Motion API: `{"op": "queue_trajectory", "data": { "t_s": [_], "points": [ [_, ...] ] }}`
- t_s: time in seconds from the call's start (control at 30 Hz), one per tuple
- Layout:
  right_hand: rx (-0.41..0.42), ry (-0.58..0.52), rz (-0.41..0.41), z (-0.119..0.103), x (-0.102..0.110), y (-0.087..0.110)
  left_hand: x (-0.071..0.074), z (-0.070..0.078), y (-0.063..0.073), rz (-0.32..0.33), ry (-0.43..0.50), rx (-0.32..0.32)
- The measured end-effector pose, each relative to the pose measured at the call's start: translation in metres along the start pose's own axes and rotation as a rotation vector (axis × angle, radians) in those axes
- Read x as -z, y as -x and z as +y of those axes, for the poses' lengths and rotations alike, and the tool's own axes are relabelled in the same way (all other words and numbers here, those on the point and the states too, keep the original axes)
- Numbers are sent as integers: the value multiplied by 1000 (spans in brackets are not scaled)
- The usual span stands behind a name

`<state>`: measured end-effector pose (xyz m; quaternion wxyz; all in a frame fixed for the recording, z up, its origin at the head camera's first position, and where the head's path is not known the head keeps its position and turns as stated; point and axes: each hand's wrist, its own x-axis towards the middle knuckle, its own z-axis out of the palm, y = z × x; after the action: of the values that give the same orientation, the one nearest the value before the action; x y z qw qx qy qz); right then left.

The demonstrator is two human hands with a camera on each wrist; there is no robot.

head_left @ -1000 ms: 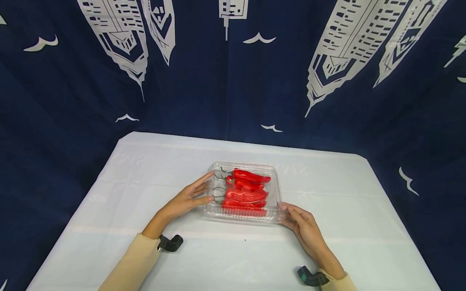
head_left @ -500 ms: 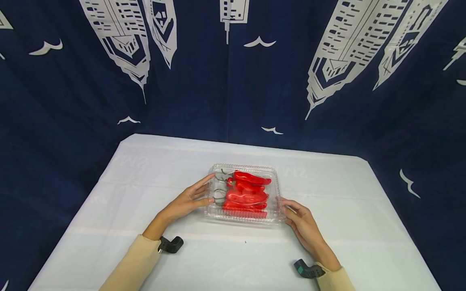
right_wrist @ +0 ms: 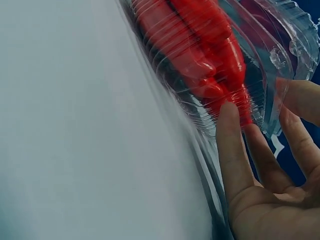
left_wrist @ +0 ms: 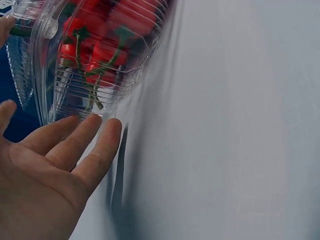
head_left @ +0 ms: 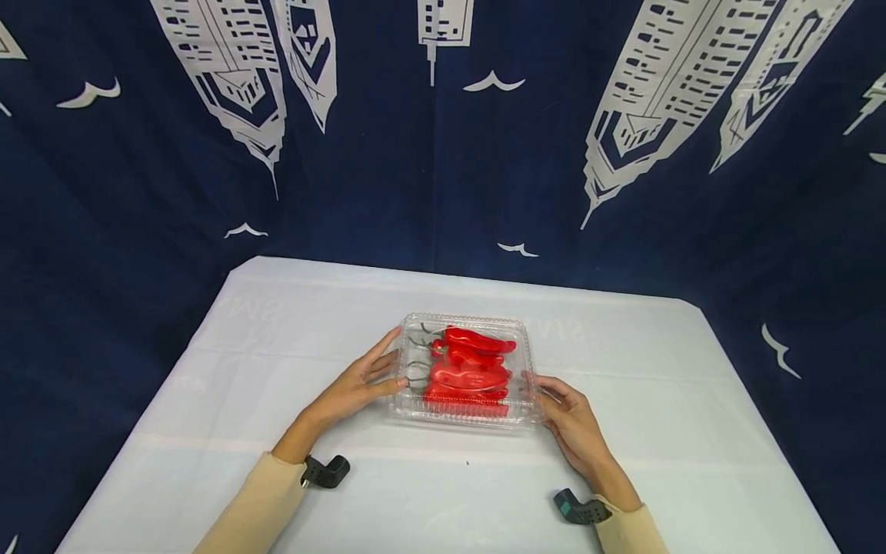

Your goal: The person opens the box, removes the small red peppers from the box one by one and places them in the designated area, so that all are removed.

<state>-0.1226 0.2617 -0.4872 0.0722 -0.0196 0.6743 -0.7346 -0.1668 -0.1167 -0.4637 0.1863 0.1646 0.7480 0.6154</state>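
Note:
A clear plastic clamshell box (head_left: 453,423) lies closed in the middle of the white-covered table. Several red peppers (head_left: 471,375) with thin green stems show through its lid. My left hand (head_left: 354,386) is at the box's left side, its fingers spread and fairly straight; in the left wrist view the fingertips (left_wrist: 109,127) meet the ribbed wall. On the opposite side, my right hand (head_left: 574,419) touches the lower right end. The right wrist view has its extended fingers (right_wrist: 231,145) against the wall, and one more digit at the rim.
White cloth covers the table (head_left: 443,492). Beyond its back edge hangs a dark blue curtain (head_left: 388,192) printed with white buildings and birds. A black band with a small device (head_left: 328,471) sits on the left wrist, and another (head_left: 581,508) on the right.
My right hand has shifted slightly up and left along the box's right side. The left hand stays nearly where it was, and the box keeps its place between them.

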Motion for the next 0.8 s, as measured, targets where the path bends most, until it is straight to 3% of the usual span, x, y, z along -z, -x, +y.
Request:
{"op": "queue_trajectory", "data": {
  "t_s": [0.3,0.6,0.8],
  "points": [
    [28,-19,-23,0,1,2,-6,-2,8,54,9,30],
    [43,-48,-45,2,-1,0,-10,-5,21,101,271,76],
    [70,-62,-59,1,0,0,-9,-7,22,63,389,101]
  ]
}}
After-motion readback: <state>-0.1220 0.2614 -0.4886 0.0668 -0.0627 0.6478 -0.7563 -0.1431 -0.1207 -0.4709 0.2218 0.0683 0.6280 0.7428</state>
